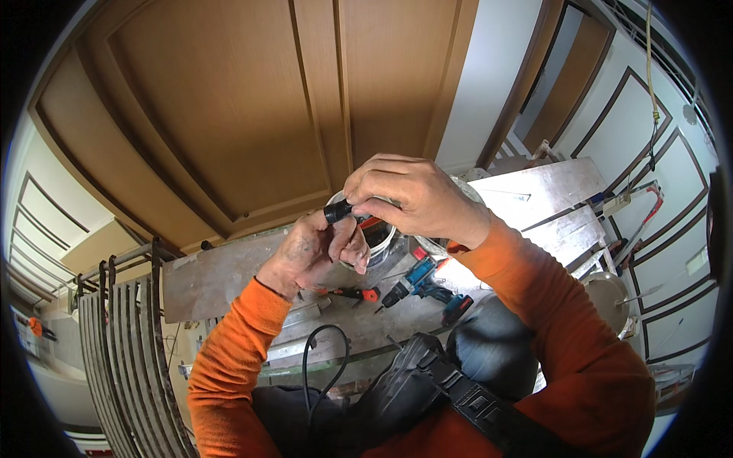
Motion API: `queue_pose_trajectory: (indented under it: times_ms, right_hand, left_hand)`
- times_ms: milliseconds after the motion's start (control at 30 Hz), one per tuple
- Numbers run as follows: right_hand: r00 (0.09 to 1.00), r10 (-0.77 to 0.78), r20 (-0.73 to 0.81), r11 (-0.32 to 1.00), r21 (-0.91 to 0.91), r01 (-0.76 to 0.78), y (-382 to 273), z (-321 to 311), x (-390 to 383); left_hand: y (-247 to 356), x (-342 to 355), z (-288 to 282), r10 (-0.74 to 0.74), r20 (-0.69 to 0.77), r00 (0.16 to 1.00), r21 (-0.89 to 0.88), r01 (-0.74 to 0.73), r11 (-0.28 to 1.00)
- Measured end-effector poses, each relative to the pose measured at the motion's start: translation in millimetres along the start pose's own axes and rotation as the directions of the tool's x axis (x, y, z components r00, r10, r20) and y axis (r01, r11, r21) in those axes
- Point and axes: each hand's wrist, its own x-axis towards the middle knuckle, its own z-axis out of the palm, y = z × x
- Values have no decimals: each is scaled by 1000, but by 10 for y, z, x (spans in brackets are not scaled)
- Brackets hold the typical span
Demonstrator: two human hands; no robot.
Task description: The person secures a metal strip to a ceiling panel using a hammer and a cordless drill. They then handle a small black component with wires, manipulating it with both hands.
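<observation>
In front of my chest both hands meet at a small black ribbed cylinder point(337, 211); its exact kind I cannot make out. My left hand point(309, 250) is closed about its lower side, palm turned up and fingers curled. From above, my right hand point(416, 197) pinches its right end between thumb and fingers. A white bucket point(379, 259) with things in it stands behind and below the hands, partly covered by them. On the planks beneath lie a blue and black cordless drill point(412, 281) and a red and black hand tool point(357, 294).
A brown panelled door point(221, 99) rises ahead. Worn planks point(217, 278) form the platform; a metal rack point(122, 343) stands at left. Pale boards point(546, 187) reach out at right. A black cable loop point(327, 328) rises near my legs, and a cord point(654, 99) hangs at right.
</observation>
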Motion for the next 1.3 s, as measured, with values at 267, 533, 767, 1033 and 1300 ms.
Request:
queue_pose_trajectory:
  times_ms: [267,533,767,1033,1300]
  right_hand:
    - [920,384,-78,913,179,-366,-61,8,-50]
    - [677,666,312,454,552,-700,-76,41,-33]
    - [696,716,-54,483,757,-439,203,-141,-110]
    - [675,706,-217,565,747,-351,263,-132,-115]
    - [544,807,-228,475,798,-370,475,-235,-148]
  left_hand:
    - [166,-28,40,78,-245,966,451,42,891]
    - [140,152,-214,592,-479,648,483,-369,794]
    - [54,55,-45,531,-76,844,824,-246,510]
    - [418,-4,-444,806,-231,545,856,-281,435]
    - [355,-12,-143,565,-68,822,460,-477,749]
